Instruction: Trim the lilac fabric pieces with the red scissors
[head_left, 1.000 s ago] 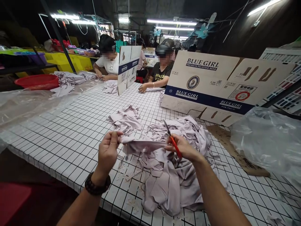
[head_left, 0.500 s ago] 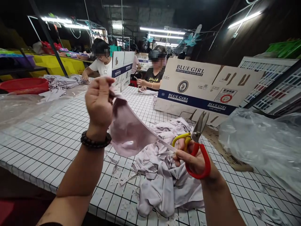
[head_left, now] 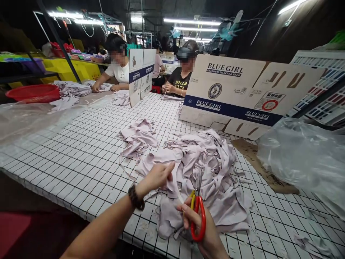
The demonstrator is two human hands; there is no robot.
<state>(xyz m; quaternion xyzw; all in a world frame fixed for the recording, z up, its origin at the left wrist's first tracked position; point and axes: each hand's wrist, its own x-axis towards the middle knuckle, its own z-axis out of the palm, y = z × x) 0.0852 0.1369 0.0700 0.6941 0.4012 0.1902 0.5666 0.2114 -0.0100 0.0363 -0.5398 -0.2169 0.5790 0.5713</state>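
My right hand [head_left: 205, 225] holds scissors [head_left: 198, 216] with one red and one yellow handle, blades pointing up and away. Its thumb and finger also pinch a narrow pale strap [head_left: 178, 191]. My left hand [head_left: 156, 177], a dark beaded bracelet on the wrist, is closed at the upper part of a pale pink cloth piece [head_left: 164, 156] low over the table; its fingertips are partly hidden. The strap runs between the two hands. Just beyond and right of them lies a heap of similar pink pieces [head_left: 212, 154].
A smaller cloth pile [head_left: 138, 136] lies left of the heap on the grid-patterned table [head_left: 88, 151]. A beer carton panel [head_left: 229, 90] stands behind, clear plastic [head_left: 302, 154] at right. A red basin [head_left: 33, 94] sits far left. Two co-workers sit across the table.
Both hands have come down toward the table, the left one also rightward, closer to the right. The cloth piece that was stretched in the air is now low by the heap.
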